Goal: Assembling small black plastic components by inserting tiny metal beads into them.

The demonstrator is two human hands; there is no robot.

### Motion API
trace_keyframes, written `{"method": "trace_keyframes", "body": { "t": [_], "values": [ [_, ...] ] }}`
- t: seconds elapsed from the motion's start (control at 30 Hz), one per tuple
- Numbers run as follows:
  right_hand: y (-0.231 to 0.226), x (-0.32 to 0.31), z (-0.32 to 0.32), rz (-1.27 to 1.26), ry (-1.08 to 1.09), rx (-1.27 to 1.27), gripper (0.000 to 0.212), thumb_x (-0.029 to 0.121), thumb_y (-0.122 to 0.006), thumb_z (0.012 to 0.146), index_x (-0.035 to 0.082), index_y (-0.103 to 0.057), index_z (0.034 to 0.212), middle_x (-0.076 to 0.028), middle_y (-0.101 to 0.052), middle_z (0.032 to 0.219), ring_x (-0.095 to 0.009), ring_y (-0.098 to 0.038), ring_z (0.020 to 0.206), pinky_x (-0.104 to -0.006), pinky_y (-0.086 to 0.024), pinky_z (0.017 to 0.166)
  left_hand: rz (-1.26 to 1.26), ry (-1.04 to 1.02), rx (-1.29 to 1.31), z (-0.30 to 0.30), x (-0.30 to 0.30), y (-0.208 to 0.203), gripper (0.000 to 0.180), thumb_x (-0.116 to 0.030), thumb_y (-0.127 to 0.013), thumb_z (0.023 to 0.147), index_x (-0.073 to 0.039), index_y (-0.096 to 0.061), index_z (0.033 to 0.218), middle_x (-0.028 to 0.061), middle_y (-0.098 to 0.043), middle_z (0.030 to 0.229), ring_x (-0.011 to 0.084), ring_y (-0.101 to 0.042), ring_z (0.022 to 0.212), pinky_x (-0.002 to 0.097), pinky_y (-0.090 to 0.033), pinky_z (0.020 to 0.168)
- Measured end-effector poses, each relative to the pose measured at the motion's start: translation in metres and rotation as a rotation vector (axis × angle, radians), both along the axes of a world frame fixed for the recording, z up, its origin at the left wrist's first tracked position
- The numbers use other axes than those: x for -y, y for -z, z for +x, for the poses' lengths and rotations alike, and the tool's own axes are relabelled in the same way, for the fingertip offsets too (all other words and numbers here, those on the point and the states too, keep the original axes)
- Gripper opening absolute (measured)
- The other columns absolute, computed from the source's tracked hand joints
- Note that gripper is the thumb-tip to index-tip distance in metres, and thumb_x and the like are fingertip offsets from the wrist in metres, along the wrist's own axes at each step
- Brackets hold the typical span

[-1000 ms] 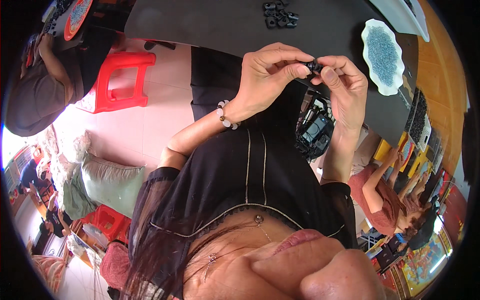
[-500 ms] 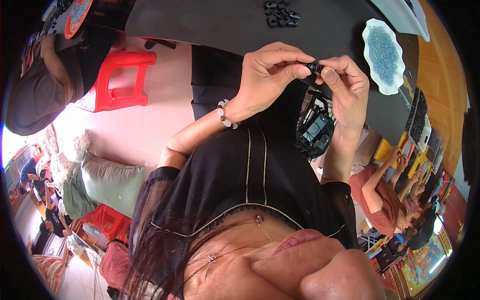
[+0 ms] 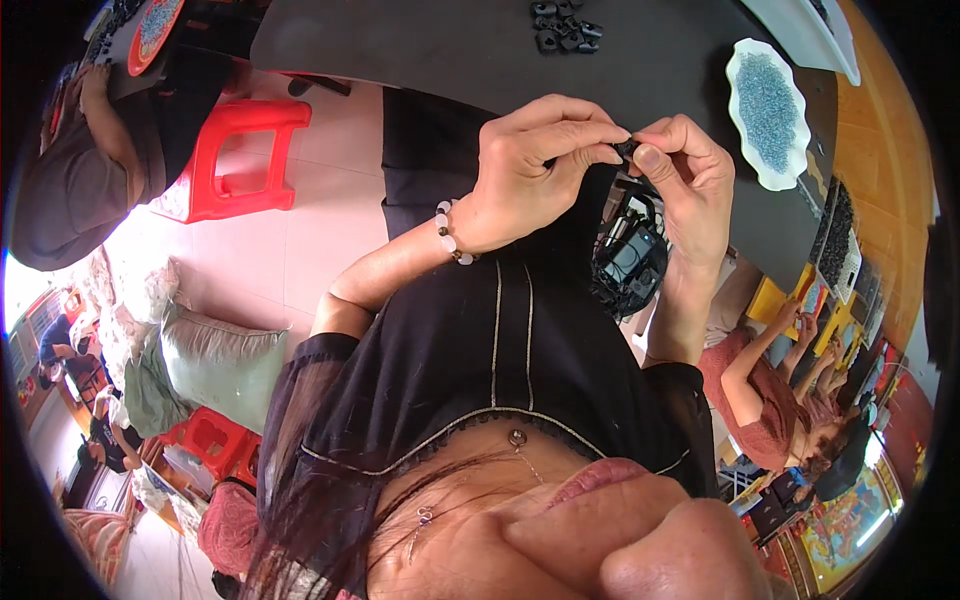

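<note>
A small black part (image 3: 626, 149), probably plastic, is pinched between my two hands above the table's near edge. My left hand (image 3: 535, 165), a beaded bracelet on its wrist, grips it from the left with thumb and index finger. From the other side the thumb and bent fingers of my right hand (image 3: 692, 180) close on it. My fingertips cover most of the part. Farther back on the dark table (image 3: 420, 45) lies a small pile of black parts (image 3: 566, 28). Right of my hands is a white scalloped dish (image 3: 737, 120) heaped with tiny pale-blue beads (image 3: 768, 112).
A white tray (image 3: 800, 30) sits at the far right. Below the table edge, a black basket (image 3: 630, 250) holds a phone-like device. To the left are a red stool (image 3: 240, 160), a pale green cushion (image 3: 225, 355) and a seated person (image 3: 80, 185). Other people sit at right.
My fingertips have shifted and turned the small black part, which shows less now. The left hand has tilted slightly and the right thumb has moved a little. The pile and dish stay put.
</note>
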State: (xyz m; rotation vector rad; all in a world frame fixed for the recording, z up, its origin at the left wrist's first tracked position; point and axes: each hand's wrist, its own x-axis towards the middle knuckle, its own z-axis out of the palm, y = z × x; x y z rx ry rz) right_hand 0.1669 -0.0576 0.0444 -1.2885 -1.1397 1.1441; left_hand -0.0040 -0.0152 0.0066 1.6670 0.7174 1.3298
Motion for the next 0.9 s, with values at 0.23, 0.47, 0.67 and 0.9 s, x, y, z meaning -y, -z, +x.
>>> {"method": "trace_keyframes", "body": {
  "t": [0.23, 0.47, 0.67, 0.9],
  "values": [
    [0.001, 0.0, -0.007, 0.029, 0.018, -0.039, 0.004, -0.001, -0.07, 0.085, -0.002, -0.066, 0.084, -0.004, -0.065, 0.08, -0.008, -0.058, 0.069, -0.0204, -0.047, 0.064, 0.159, -0.097, -0.024, 0.004, 0.003, 0.001, 0.026, 0.017, -0.067, 0.075, -0.001, -0.073, 0.093, 0.0109, -0.069, 0.096, 0.0161, -0.068, 0.077, 0.0245, -0.058, 0.067],
    [0.007, -0.008, -0.006, 0.028, -0.015, -0.103, 0.005, 0.002, -0.069, 0.087, -0.002, -0.065, 0.087, -0.006, -0.067, 0.085, -0.008, -0.06, 0.071, -0.0213, -0.05, 0.066, 0.182, -0.095, -0.045, 0.004, -0.007, 0.002, 0.021, 0.011, -0.07, 0.078, -0.001, -0.073, 0.095, 0.0087, -0.07, 0.095, 0.0159, -0.068, 0.078, 0.0251, -0.056, 0.066],
    [0.002, -0.011, 0.011, -0.022, -0.094, -0.292, 0.03, 0.025, -0.066, 0.094, -0.001, -0.064, 0.108, -0.006, -0.066, 0.089, -0.009, -0.061, 0.073, -0.0208, -0.051, 0.068, 0.125, -0.059, 0.014, 0.005, -0.012, -0.012, 0.036, -0.001, -0.079, 0.074, -0.004, -0.071, 0.109, 0.0069, -0.071, 0.093, 0.0152, -0.066, 0.077, 0.0255, -0.054, 0.068],
    [0.01, -0.006, 0.01, -0.149, -0.268, -0.524, 0.052, 0.04, -0.059, 0.096, -0.007, -0.06, 0.117, -0.011, -0.066, 0.103, -0.013, -0.062, 0.082, -0.0238, -0.051, 0.074, 0.23, -0.077, -0.082, 0.003, -0.011, -0.015, 0.051, -0.005, -0.081, 0.07, -0.006, -0.067, 0.119, 0.0035, -0.072, 0.089, 0.0182, -0.065, 0.082, 0.0294, -0.053, 0.073]
  ]
}}
